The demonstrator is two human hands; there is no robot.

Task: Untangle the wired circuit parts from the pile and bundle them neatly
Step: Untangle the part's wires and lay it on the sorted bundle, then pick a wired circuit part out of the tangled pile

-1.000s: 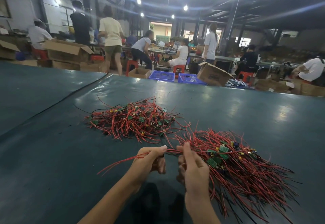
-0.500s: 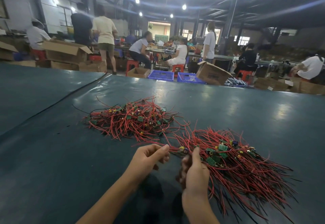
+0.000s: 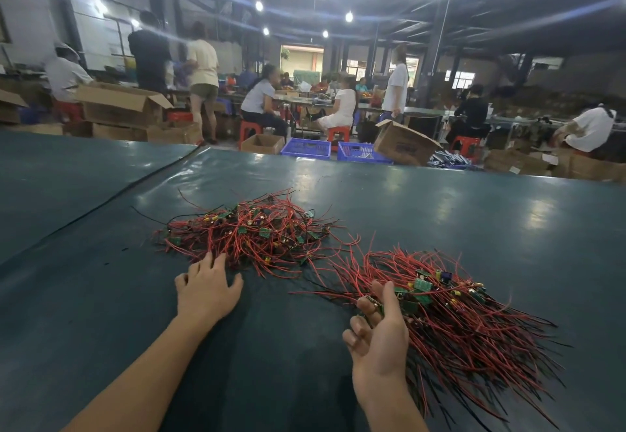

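Dark green table [image 3: 440, 201] carries two heaps. Left hand [image 3: 206, 287] reaches forward palm down, fingers spread, empty, fingertips at the tangled pile [image 3: 247, 233]. Right hand [image 3: 381, 333], half curled with palm turned left, touches the combed bundle [image 3: 467, 326], pinching one small board.

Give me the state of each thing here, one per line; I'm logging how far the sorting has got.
Tangled pile: loose, wires criss-crossed, not sorted.
Combed bundle: wires fanned roughly one way, boards gathered at one end, not tied.
Left hand: open, palm down, fingers at the tangled pile's near edge, holding nothing.
Right hand: curled loosely at the bundle's board end; grip unclear.
Table: flat dark cover.
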